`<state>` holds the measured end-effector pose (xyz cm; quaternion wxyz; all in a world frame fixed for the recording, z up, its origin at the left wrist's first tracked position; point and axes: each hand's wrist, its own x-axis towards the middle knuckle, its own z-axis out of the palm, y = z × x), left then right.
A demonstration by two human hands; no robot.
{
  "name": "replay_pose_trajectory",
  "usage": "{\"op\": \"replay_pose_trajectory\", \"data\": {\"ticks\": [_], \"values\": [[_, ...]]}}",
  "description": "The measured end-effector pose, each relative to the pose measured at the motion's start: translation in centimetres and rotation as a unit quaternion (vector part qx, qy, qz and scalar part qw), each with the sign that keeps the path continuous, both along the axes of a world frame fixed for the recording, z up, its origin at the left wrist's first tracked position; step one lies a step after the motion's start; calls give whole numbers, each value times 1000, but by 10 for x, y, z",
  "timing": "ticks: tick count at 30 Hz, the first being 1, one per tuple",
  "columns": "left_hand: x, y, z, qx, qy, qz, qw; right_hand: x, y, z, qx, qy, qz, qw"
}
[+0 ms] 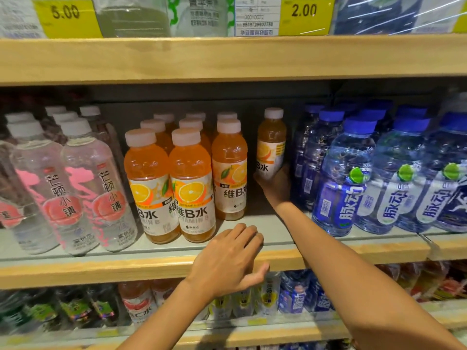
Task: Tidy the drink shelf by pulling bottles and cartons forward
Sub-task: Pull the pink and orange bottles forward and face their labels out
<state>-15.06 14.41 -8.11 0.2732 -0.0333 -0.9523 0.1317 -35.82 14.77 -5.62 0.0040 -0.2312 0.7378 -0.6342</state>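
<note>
On the middle shelf (278, 233) stand several orange vitamin drink bottles (192, 183) with white caps, in rows reaching back. My right hand (276, 184) reaches deep into the shelf and grips the lower part of a single orange bottle (271, 145) standing at the back of the rightmost orange row. The grey floor in front of that bottle is bare. My left hand (230, 261) rests on the wooden front edge of the shelf, fingers over the lip, thumb under it, holding nothing.
Clear bottles with pink labels (83, 188) stand to the left of the orange ones. Blue-capped water bottles (353, 178) crowd the right, close beside my right forearm. A wooden shelf with yellow price tags (303, 13) hangs above; more drinks (141, 301) fill the shelf below.
</note>
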Motion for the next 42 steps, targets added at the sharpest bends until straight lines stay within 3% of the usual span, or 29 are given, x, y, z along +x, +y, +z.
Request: {"op": "replay_pose_trajectory", "data": {"ticks": [5, 11, 14, 17, 19, 22, 25, 27, 28, 34, 38, 40, 42], "values": [[1, 1, 0, 6, -2, 5, 1000, 2, 2, 1, -26, -15, -9, 1000], [4, 3, -1, 22, 1, 2, 1000, 20, 24, 6, 69, 25, -11, 997], [7, 4, 3, 46, -3, -1, 999, 38, 47, 7, 27, 43, 10, 999], [8, 7, 7, 106, 17, 6, 994, 54, 76, 14, 30, 95, 2, 995], [8, 11, 12, 210, 51, 19, 976, 65, 95, 21, 42, 105, 10, 994], [3, 20, 35, 432, 148, 26, 890, 84, 123, 28, 51, 112, 51, 991], [-6, 38, 73, 643, 190, -44, 741, 106, 141, 31, 59, 94, 95, 989], [-11, 52, 94, 722, 176, -110, 660, 121, 146, 29, 56, 75, 115, 989], [-13, 60, 100, 741, 173, -130, 636, 128, 146, 27, 54, 70, 121, 989], [-16, 74, 111, 732, 246, -67, 632, 153, 145, 20, 89, 78, 98, 988], [-12, 65, 119, 766, 227, -73, 597, 146, 153, 22, 11, 26, 234, 972], [-7, 57, 122, 814, 173, -109, 544, 138, 159, 23, -68, -99, 349, 929], [-2, 47, 125, 857, 91, -158, 482, 135, 162, 21, -130, -253, 452, 846]]}}
